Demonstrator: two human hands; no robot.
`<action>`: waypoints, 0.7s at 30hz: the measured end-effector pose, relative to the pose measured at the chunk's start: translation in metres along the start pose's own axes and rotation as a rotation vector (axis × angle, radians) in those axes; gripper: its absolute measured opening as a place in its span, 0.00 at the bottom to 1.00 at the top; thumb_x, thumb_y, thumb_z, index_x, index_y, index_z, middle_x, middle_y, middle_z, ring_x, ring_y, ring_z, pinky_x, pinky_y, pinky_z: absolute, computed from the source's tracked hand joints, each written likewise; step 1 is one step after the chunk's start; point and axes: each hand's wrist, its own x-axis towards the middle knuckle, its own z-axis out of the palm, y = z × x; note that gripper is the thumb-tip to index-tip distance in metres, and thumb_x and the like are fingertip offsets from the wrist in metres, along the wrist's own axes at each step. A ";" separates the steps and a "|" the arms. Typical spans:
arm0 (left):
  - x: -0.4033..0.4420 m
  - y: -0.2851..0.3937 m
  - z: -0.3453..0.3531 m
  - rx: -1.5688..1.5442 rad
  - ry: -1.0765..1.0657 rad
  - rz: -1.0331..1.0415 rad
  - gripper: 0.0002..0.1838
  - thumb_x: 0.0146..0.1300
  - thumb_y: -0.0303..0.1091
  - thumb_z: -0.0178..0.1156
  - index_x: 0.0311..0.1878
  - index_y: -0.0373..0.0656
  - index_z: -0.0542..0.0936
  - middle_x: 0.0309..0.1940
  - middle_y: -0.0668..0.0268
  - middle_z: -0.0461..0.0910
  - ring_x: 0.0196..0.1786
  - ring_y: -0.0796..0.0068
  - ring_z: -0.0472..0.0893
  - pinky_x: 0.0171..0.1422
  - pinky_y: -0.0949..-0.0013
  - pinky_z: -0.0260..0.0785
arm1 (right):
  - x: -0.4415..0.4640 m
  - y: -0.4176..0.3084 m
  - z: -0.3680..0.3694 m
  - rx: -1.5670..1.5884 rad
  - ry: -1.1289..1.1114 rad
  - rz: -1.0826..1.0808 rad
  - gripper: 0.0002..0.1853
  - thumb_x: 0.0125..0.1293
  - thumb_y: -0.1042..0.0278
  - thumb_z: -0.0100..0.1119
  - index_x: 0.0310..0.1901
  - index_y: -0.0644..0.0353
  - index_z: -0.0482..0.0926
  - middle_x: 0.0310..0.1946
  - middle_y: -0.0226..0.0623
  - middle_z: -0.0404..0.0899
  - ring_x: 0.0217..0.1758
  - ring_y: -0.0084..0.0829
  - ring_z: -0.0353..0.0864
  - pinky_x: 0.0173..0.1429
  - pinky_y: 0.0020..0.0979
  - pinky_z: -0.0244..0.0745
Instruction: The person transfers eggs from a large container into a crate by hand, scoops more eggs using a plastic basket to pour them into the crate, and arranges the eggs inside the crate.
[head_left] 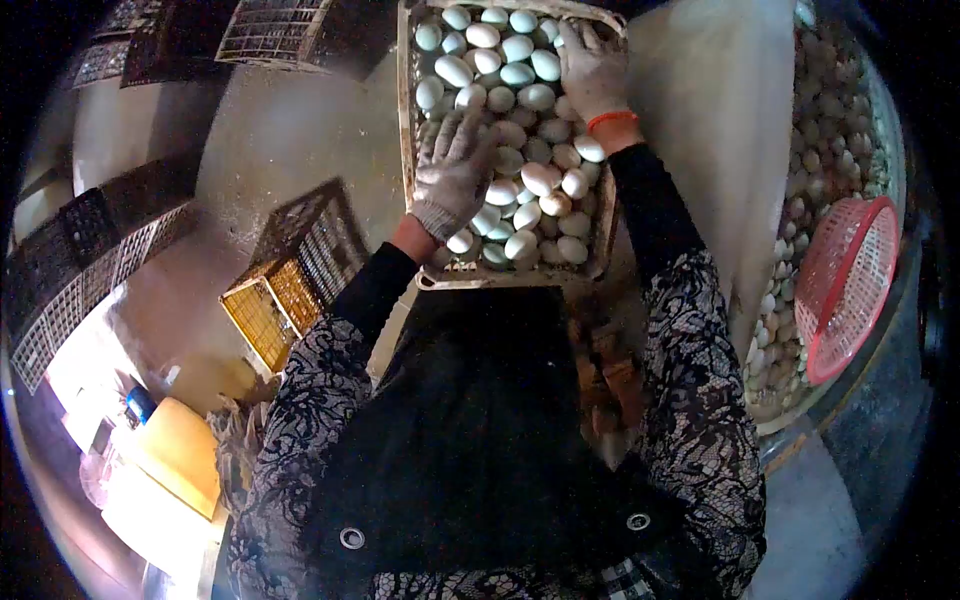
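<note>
A shallow crate (406, 130) full of pale white and bluish eggs (517, 74) lies in front of me. My left hand (452, 170), in a greyish knit glove, rests over the eggs at the crate's left side, its fingers spread. At the upper right of the crate, my right hand (594, 75), gloved as well, lies on the eggs with its fingers apart. An orange band circles my right wrist. No egg is visibly held in either hand. Some eggs near the lower right sit on top of others.
On the right, a large container (885, 130) holds many eggs, with a pink-red plastic basket (848, 290) on them. A yellow crate (262, 315) stands on the floor (300, 130) at left, beside a dark one. More crates (75, 295) line the far left.
</note>
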 end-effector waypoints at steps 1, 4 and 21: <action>-0.001 -0.002 0.001 0.028 0.021 -0.005 0.23 0.57 0.41 0.53 0.58 0.53 0.70 0.62 0.53 0.61 0.65 0.47 0.58 0.70 0.48 0.44 | 0.000 -0.002 -0.004 -0.049 -0.019 0.002 0.18 0.59 0.58 0.55 0.52 0.46 0.73 0.45 0.35 0.77 0.43 0.40 0.77 0.55 0.46 0.66; -0.007 -0.010 0.015 0.133 -0.005 -0.033 0.23 0.60 0.46 0.50 0.59 0.54 0.69 0.64 0.52 0.58 0.66 0.48 0.58 0.70 0.48 0.43 | 0.007 -0.008 -0.022 0.136 0.015 0.068 0.21 0.62 0.61 0.49 0.58 0.52 0.69 0.51 0.47 0.71 0.50 0.47 0.71 0.59 0.46 0.63; -0.003 -0.004 0.031 0.285 -0.197 0.221 0.34 0.60 0.59 0.48 0.68 0.59 0.56 0.69 0.59 0.50 0.72 0.50 0.43 0.71 0.45 0.39 | -0.071 -0.071 -0.074 0.113 -0.360 -0.016 0.33 0.62 0.43 0.41 0.67 0.46 0.56 0.69 0.46 0.44 0.72 0.49 0.39 0.68 0.62 0.33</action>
